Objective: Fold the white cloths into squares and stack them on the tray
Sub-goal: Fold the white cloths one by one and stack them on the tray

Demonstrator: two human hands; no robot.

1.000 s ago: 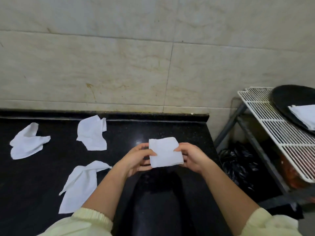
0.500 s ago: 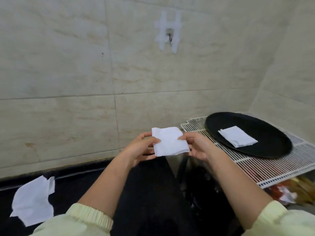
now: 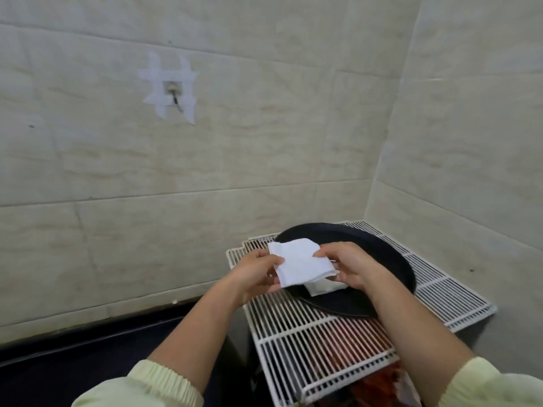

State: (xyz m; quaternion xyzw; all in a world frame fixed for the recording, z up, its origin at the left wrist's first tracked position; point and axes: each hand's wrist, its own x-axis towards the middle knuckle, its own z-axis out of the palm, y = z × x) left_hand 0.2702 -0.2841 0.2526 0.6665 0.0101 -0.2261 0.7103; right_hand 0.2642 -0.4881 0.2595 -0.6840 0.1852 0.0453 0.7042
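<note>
**Folded cloth held over the tray, ready to go on the stack**

The left hand (image 3: pixel 256 273) pinches the left edge of the folded cloth (image 3: pixel 302 264), thumb on top and fingers curled beneath. The right hand (image 3: pixel 352 265) pinches the opposite edge in the same way, so the cloth hangs taut between the two. It is close to square, a little wider from hand to hand, and its far corner tips away from the person.

The one relation that matters lies straight below. The black tray (image 3: pixel 352 235) sits under and beyond both hands, and a second cloth (image 3: pixel 321 287) already lies on it, showing just under the right hand's fingers. That puts the right hand nearer the stack, and the held cloth looks set slightly left of the lower one, so a small shift rightward before lowering would probably line them up.

A dark desk (image 3: pixel 88 362) lies down and left of the left hand. The tray rests on a white wire rack (image 3: pixel 308 348) below both wrists. A taped hook (image 3: pixel 173 92) is on the wall, high above the left hand. Nothing stands between cloth and tray.
</note>
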